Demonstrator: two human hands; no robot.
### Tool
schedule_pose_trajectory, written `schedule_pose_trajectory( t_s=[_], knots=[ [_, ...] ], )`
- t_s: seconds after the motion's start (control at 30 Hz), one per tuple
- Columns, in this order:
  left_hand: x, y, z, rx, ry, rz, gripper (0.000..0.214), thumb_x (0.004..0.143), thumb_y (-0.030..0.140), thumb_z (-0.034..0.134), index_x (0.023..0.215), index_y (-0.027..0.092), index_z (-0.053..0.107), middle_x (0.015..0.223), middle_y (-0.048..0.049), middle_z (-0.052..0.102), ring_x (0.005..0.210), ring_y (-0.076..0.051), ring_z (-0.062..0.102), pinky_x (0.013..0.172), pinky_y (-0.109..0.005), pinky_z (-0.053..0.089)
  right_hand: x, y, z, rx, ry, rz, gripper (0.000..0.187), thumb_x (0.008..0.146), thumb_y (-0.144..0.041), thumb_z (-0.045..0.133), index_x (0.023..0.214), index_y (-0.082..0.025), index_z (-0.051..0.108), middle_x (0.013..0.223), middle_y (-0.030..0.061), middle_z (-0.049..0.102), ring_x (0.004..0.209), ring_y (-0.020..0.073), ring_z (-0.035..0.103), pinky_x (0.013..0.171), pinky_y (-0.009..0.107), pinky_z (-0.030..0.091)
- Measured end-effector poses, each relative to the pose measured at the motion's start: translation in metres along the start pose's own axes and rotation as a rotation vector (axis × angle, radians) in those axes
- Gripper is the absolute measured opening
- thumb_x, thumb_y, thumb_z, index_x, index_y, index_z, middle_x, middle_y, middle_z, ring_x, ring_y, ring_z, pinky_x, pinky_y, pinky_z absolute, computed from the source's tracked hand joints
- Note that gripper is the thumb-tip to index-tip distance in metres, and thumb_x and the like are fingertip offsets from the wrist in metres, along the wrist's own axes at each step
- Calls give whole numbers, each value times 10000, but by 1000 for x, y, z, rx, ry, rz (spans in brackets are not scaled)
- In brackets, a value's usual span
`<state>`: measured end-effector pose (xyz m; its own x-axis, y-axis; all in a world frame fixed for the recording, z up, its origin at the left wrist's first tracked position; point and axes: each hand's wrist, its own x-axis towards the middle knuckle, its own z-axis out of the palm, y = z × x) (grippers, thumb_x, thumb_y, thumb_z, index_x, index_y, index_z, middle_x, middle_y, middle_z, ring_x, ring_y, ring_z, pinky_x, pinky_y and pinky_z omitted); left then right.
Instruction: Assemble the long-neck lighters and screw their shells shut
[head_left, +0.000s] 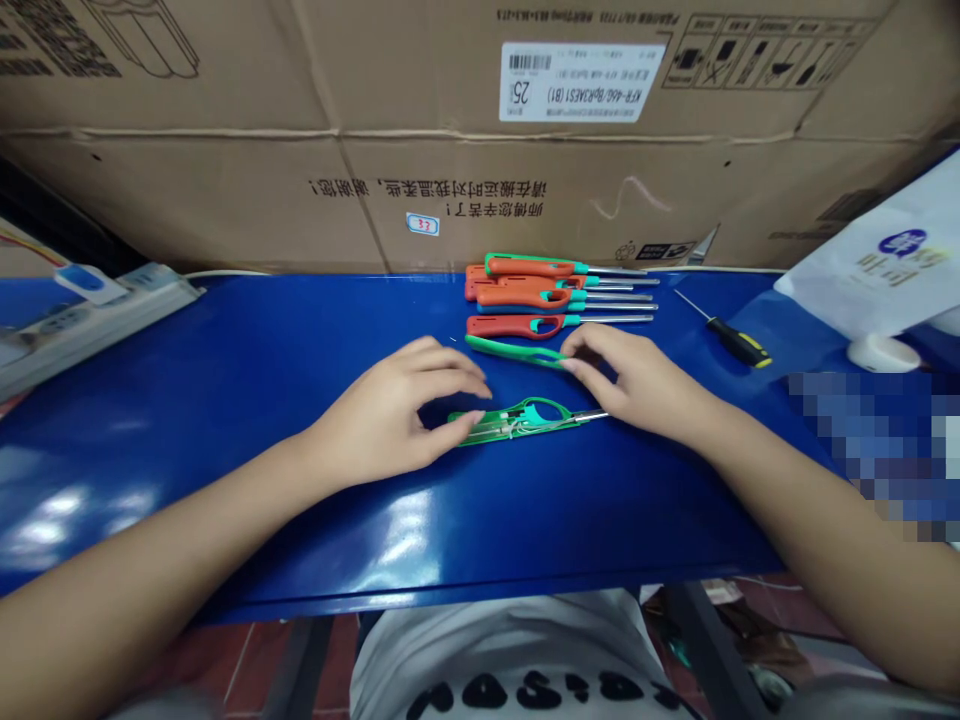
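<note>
An opened green gas lighter [517, 421] lies on the blue table with its inner parts showing: a turquoise trigger, thin wires and a metal tube pointing right. My left hand [401, 410] is at its left end, thumb and fingers apart; the thumb tip overlaps that end, and I cannot tell whether it touches. My right hand [637, 380] pinches the right end of a green casing half [514, 349] between thumb and fingers, just beyond the opened lighter. Farther back lies a pile of assembled red, orange and green lighters [517, 325], their metal tubes to the right.
A screwdriver [739, 342] with a black and yellow handle lies at the right, near a white printed bag [862, 260] and a small white round object [883, 352]. A power strip [97, 320] is at the left. A large cardboard sheet [420, 100] stands along the back edge.
</note>
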<state>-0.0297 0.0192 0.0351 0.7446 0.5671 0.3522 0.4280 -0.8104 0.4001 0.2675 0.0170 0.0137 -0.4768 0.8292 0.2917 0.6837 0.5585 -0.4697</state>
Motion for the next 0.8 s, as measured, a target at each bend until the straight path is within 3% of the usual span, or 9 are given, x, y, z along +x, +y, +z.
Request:
schedule_pose_trajectory(
  t_s=[0.13, 0.2, 0.3, 0.37, 0.47, 0.6, 0.8],
  knots=[
    [-1, -4, 5, 257, 166, 97, 354, 947, 259, 655, 1295, 190, 657, 1330, -122, 657, 1192, -285, 590, 1020, -456, 476, 0, -11, 1, 466, 88, 226, 196, 962, -391, 588, 918, -202, 565, 803, 10, 610, 655, 145, 640, 642, 301, 529],
    [-1, -6, 7, 287, 160, 125, 374, 960, 270, 649, 1326, 191, 634, 1321, -126, 666, 1186, -287, 603, 1008, -459, 490, 1, -15, 1, 656, 47, 315, 254, 920, -436, 648, 904, -191, 583, 804, 9, 615, 634, 132, 645, 626, 288, 543],
    [-2, -8, 10, 224, 124, 147, 345, 981, 274, 625, 1313, 179, 637, 1224, -117, 714, 1084, -242, 661, 944, -397, 529, 1, -18, -1, 769, -49, 388, 305, 888, -460, 685, 989, -180, 617, 811, 6, 625, 614, 120, 632, 613, 278, 539],
    [-3, -7, 11, 160, 101, 141, 335, 982, 270, 619, 1297, 159, 648, 1170, -116, 732, 1029, -225, 681, 907, -366, 548, 0, -18, -2, 734, -114, 366, 356, 901, -465, 661, 1120, -189, 617, 826, 2, 619, 623, 116, 615, 597, 268, 520],
    [-4, -4, 12, 76, 55, 125, 328, 967, 287, 629, 1252, 129, 671, 1088, -115, 747, 965, -221, 694, 877, -360, 561, -2, -16, -3, 459, -191, 203, 436, 888, -458, 679, 1247, -217, 626, 870, 5, 624, 703, 128, 594, 618, 259, 483],
    [-4, -1, 12, 22, -32, 93, 282, 957, 285, 626, 1181, 130, 698, 1049, -97, 750, 934, -216, 686, 860, -362, 554, -4, -14, -4, 187, -237, -15, 403, 885, -423, 700, 1225, -210, 663, 980, 35, 676, 826, 159, 604, 754, 291, 487],
    [-4, 0, 13, 36, -142, 35, 267, 953, 290, 622, 1185, 182, 698, 1057, -59, 737, 937, -204, 669, 864, -350, 535, -5, -11, -2, 127, -274, -77, 344, 908, -408, 671, 1193, -215, 678, 1140, 76, 591, 907, 175, 599, 792, 302, 493]
  ],
)
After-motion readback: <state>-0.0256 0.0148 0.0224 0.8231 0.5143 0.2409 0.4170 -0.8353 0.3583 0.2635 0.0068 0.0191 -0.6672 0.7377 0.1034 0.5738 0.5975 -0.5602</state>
